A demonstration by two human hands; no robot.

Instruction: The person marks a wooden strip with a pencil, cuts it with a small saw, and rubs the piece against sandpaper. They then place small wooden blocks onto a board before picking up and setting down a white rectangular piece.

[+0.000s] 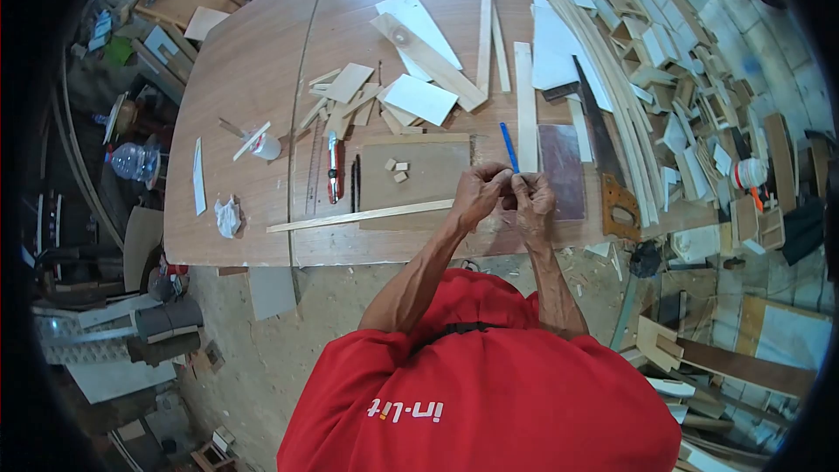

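My left hand (481, 193) and my right hand (533, 198) come together over the table's near edge, fingers pinched. What they hold between the fingertips is too small to make out. A slim blue stick, like a pen (508, 144), reaches up from right at the fingertips. A long thin wooden strip (367, 215) lies to the left, its end close to my left hand. Behind that strip is a brown board (428, 201) with several small wood blocks (400, 177) on it. Beside my right hand lies a dark reddish sheet (562, 162).
A handsaw (603, 140) and long wood strips (631, 135) lie at the right. Left of the board are a red utility knife (333, 171), a ruler (314, 170), a white cup (266, 148) and a crumpled cloth (228, 218). Wood offcuts (421, 100) are piled farther back.
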